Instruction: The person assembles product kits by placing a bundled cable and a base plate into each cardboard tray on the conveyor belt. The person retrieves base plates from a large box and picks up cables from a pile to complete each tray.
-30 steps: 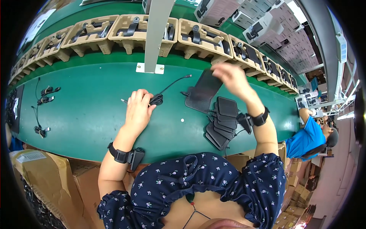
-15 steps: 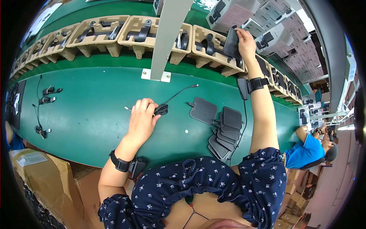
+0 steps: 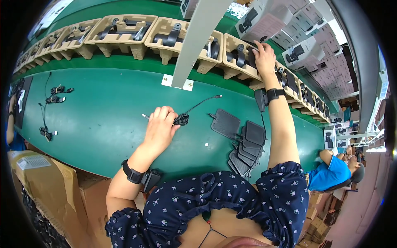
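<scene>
My left hand (image 3: pixel 160 129) rests on the green bench, its fingers closed on a coiled black cable (image 3: pixel 181 120); one plug end stretches out to the right. Farther up, my right hand (image 3: pixel 265 61) reaches into a brown moulded-pulp tray (image 3: pixel 229 64). Its fingers grip a flat black pad (image 3: pixel 251 58), seen nearly edge-on in the tray's right part and partly hidden by the hand. Beside it in that tray sits a black curved part (image 3: pixel 238 53). Several more black pads (image 3: pixel 253 133) lie overlapped on the bench, and one pad (image 3: pixel 226 123) lies just left of them.
A row of pulp trays (image 3: pixel 120 35) with black parts runs along the raised ledge. A grey metal post (image 3: pixel 192 53) rises between my hands. Coiled cables (image 3: pixel 53 99) lie at the left. White boxes (image 3: pixel 264 18) stand behind; a co-worker in blue (image 3: pixel 331 173) sits right.
My right hand has lowered the pad from above the tray into its right part, turning it more edge-on. My left hand keeps the cable in place. The whole view has shifted slightly.
</scene>
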Demonstrator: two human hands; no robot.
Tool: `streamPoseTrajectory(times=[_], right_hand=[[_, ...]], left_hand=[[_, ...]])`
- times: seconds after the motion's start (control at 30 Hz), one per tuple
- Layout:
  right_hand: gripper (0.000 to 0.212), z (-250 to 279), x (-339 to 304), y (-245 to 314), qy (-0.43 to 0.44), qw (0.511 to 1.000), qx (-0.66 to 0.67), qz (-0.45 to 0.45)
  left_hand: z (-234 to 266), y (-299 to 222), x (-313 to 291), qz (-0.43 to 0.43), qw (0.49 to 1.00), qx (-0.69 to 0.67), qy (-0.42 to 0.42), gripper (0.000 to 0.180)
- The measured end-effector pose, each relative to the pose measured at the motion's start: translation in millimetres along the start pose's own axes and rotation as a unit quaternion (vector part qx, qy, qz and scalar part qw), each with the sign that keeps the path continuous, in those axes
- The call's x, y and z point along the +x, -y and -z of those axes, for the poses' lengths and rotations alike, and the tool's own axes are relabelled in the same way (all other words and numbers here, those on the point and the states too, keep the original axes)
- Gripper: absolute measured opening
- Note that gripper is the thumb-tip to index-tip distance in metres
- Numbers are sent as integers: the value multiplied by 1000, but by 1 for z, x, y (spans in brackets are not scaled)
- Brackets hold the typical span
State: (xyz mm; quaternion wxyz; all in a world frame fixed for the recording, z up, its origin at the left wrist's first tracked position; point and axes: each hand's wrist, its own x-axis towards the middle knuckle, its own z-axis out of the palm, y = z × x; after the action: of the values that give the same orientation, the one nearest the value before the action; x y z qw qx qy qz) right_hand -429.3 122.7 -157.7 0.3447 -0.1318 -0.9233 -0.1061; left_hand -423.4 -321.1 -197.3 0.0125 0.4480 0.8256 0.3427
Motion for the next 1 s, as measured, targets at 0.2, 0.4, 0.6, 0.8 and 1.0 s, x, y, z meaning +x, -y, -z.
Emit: streamPoseTrajectory(times=[0.2,0.4,0.6,0.8,1.0], right_hand=[[15,84,-25,132,13,945,294,143],[63,148,-77,225,312,822,389,276],[36,156,-67,220,270,873,323,247],[23,172,-62,235,266,615,732,-120],[28,179,-60,251,291,510,786,-192]], left_hand=[[-1,2,0,-36,998,-10,-57,26],[10,-10,4,-162,979,-67,-108,30],[9,-11,2,-45,948,-237,-206,56],[7,-13,-3,-36,902,-405,-144,87],[-10,-33,-19,32,760,-624,178,20]])
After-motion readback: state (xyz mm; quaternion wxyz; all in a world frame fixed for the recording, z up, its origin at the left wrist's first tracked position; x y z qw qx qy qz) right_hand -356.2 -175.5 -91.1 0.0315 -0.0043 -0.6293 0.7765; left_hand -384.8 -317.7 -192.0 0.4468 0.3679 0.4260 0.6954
